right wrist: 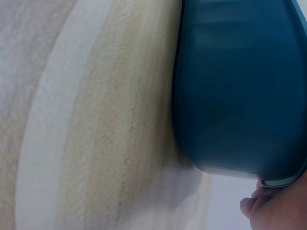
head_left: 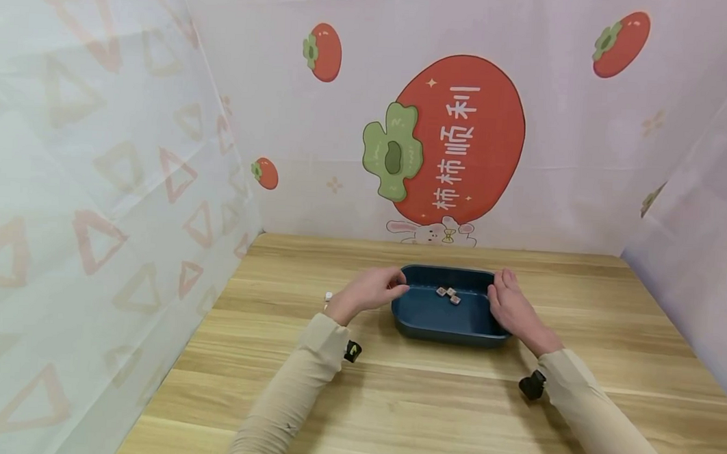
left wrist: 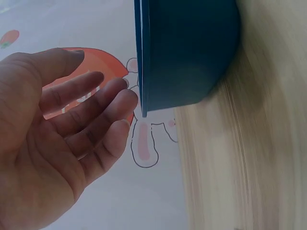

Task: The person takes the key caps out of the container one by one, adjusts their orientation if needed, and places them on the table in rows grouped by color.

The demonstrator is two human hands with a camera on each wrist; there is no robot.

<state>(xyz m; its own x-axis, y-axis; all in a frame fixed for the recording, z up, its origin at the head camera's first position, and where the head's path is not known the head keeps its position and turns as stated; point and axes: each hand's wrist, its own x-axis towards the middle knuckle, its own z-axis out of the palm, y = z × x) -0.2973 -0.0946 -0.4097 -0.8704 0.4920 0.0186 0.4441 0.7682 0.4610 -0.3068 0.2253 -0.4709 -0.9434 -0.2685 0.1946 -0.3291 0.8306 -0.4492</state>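
Note:
A dark blue rectangular dish (head_left: 450,338) with rounded corners sits on the wooden table between both hands. Inside it lie three small pale cubes (head_left: 450,292) with darker markings, grouped together. At the dish's left end is my left hand (head_left: 372,289), its fingers loosely bent; in the left wrist view the fingertips (left wrist: 125,98) are beside the rim with a gap. My right hand (head_left: 515,310) grips the right end, thumb over the inside and fingers beyond the rim. The right wrist view shows the dish's outer wall (right wrist: 240,96) with that hand at the rim.
Small white cubes (head_left: 328,296) lie on the table (head_left: 390,420), partly hidden behind the left wrist. A printed cloth (head_left: 319,129) with persimmons stands behind the table, with more cloth (head_left: 110,241) at both sides. Each wrist wears a small black camera (head_left: 533,385).

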